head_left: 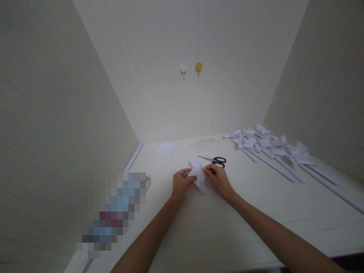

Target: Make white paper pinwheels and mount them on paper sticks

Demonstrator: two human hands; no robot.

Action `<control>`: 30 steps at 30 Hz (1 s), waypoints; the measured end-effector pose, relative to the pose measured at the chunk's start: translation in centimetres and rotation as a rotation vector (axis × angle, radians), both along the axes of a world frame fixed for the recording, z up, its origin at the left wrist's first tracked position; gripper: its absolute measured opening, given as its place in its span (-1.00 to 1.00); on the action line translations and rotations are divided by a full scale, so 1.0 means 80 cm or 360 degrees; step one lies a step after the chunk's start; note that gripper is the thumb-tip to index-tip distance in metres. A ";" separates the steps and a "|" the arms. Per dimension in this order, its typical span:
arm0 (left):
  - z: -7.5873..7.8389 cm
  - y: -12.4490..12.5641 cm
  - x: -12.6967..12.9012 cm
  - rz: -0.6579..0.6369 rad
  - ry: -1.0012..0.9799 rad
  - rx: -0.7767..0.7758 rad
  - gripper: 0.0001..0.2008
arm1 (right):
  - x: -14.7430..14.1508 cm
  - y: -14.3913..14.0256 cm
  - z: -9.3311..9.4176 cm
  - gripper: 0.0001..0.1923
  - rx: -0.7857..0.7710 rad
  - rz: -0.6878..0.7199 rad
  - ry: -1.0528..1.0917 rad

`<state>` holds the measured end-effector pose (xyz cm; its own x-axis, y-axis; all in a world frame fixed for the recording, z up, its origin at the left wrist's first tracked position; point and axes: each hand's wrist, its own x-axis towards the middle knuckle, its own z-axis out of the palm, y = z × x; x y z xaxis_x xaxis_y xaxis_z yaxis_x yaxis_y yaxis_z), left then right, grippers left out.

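Observation:
My left hand (182,183) and my right hand (218,179) both pinch a folded white paper piece (197,175) just above the pale table (216,227), in the middle of the view. The paper has curled, pointed flaps like a pinwheel head. Black-handled scissors (215,160) lie on the table just beyond my right hand, blades pointing left.
Several finished white paper pinwheels on long white sticks (273,151) lie at the right. A small stack of white paper squares (166,149) sits at the back left, a white stick (133,157) lies along the left wall, and two wall hooks (191,69) hang above.

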<state>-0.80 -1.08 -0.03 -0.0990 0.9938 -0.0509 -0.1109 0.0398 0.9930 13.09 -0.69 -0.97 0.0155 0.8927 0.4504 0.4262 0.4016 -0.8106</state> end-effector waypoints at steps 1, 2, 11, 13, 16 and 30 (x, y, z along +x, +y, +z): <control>0.000 0.000 0.000 -0.0005 0.0009 0.0004 -0.73 | 0.000 0.000 0.000 -0.87 0.0006 0.0001 -0.0006; 0.000 0.000 0.000 -0.0006 0.0024 0.0005 -0.74 | 0.000 0.001 -0.001 -0.87 0.0016 0.0001 -0.0016; -0.001 0.001 -0.001 -0.0013 0.0055 -0.0008 -0.75 | -0.001 0.002 -0.006 -0.87 0.0045 0.0070 -0.0084; -0.001 0.001 -0.001 -0.0009 0.0065 0.0004 -0.75 | -0.001 0.003 -0.008 -0.87 0.0034 0.0087 -0.0081; -0.001 0.001 -0.002 -0.0007 0.0081 0.0000 -0.75 | -0.001 0.003 -0.008 -0.87 0.0003 0.0105 -0.0081; 0.005 -0.003 -0.001 0.0014 0.0095 0.0021 -0.76 | -0.003 -0.001 -0.005 -0.90 0.0039 0.0137 -0.0204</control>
<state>-0.91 -1.29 0.37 -0.1103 0.9934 -0.0315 -0.0521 0.0259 0.9983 12.86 -0.77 -1.33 -0.1194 0.8768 0.4658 0.4886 0.4603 -0.7412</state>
